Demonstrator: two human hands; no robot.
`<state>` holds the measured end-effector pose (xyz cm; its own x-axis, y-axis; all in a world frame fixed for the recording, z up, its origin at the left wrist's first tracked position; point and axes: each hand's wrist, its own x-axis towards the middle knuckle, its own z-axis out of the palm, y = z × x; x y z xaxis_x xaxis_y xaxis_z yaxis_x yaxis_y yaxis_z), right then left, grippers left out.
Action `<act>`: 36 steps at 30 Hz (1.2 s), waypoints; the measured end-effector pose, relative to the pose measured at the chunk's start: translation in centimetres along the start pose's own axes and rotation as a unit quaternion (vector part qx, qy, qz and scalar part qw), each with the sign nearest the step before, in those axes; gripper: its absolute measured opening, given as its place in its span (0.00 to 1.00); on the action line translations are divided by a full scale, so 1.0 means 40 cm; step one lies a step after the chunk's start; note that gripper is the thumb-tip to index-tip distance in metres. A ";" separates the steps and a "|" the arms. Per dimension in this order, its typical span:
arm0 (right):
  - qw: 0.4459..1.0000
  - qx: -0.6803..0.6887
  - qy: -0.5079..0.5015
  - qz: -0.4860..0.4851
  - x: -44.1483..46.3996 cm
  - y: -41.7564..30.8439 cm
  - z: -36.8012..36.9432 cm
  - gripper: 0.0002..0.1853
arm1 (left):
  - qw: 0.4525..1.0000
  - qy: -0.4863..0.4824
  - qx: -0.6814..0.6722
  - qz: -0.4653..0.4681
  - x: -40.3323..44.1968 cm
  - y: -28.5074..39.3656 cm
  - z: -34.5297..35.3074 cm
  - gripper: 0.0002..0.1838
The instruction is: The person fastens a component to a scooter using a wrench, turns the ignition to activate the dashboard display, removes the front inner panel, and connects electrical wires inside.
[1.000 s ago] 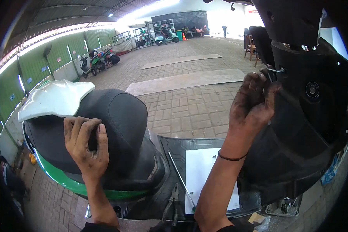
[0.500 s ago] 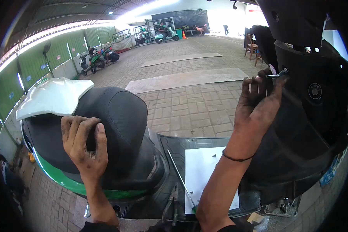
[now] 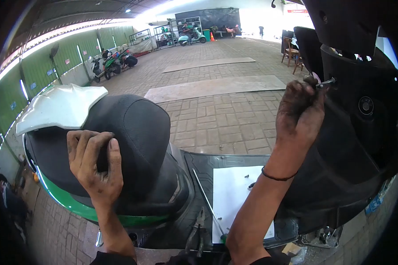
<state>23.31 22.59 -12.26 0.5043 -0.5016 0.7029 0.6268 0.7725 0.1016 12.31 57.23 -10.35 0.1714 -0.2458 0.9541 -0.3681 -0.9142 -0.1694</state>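
My right hand pinches a short silver metal tool whose tip meets a hole in the scooter's black front panel. The fingers partly cover the tool, so its exact kind cannot be told. Over the black scooter seat hovers my left hand, thumb and forefinger pressed together. Something small and dark may sit at those fingertips, too small to make out. A glossy white body panel rests on the seat just behind that hand.
On the footboard lie pliers, a long screwdriver and white paper with several small dark parts. A round key lock is in the front panel. Wooden boards lie on the paving. Farther off, motorbikes and chairs stand.
My right hand has turned a little, its fingers curling more closely round the metal tool at the hole. My left hand stays almost still. The view has shifted slightly.
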 end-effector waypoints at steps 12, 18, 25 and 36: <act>0.963 -0.139 0.196 -0.119 -0.027 0.054 0.086 0.19 | 1.000 0.000 0.001 -0.005 -0.005 -0.001 0.000 0.06; 0.995 0.058 0.049 0.061 -0.004 0.022 0.018 0.18 | 1.000 -0.006 0.001 -0.003 -0.001 0.003 -0.003 0.04; 0.878 -0.312 0.353 -0.079 -0.035 0.042 0.161 0.23 | 1.000 0.001 0.004 -0.007 -0.004 0.000 -0.001 0.06; 0.935 0.316 -0.107 0.116 0.009 0.023 0.027 0.20 | 1.000 0.003 0.001 -0.002 -0.005 -0.003 0.001 0.06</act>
<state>23.43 23.55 -11.17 0.4101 -0.2544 0.8758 0.0038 0.9608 0.2773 12.37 57.36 -10.54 0.1673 -0.2398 0.9563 -0.3658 -0.9159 -0.1657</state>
